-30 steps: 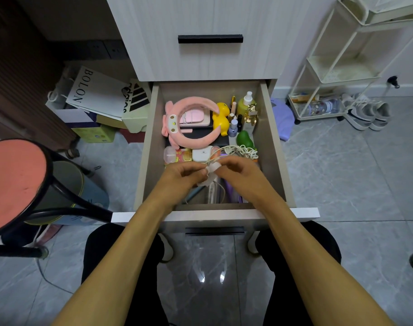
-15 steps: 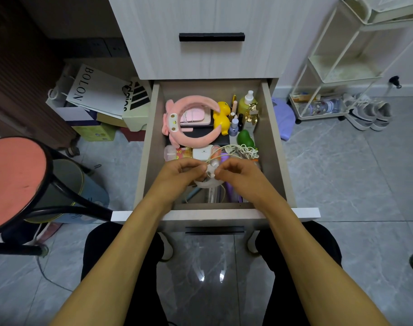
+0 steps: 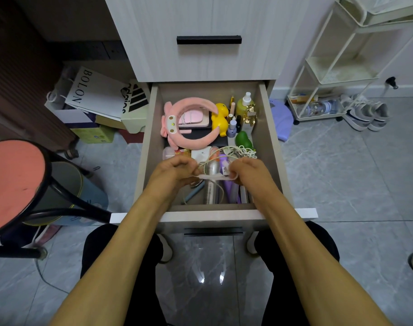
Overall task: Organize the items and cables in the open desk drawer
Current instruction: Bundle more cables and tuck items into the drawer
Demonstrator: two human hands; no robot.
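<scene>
The open desk drawer (image 3: 269, 137) holds a pink headband (image 3: 196, 140), a yellow duck (image 3: 220, 118), small bottles (image 3: 244, 107), a green toy (image 3: 243, 140) and a silver cylinder (image 3: 212, 184). My left hand (image 3: 175, 170) and my right hand (image 3: 250, 170) hover over the drawer's front half. Between them they pinch a white strap (image 3: 212, 177), stretched flat, one end in each hand. A thin white cable (image 3: 238, 152) loops from the hands toward a tangle at the drawer's right side.
A red stool (image 3: 12, 184) stands at the left, with paper bags and boxes (image 3: 95, 97) behind it. At the right are a white wire rack (image 3: 330, 74), shoes (image 3: 365, 114) and a purple item (image 3: 280, 118) on the grey tile floor.
My hands have moved apart, pulling the white strap out straight between them. The silver cylinder underneath now shows between the hands.
</scene>
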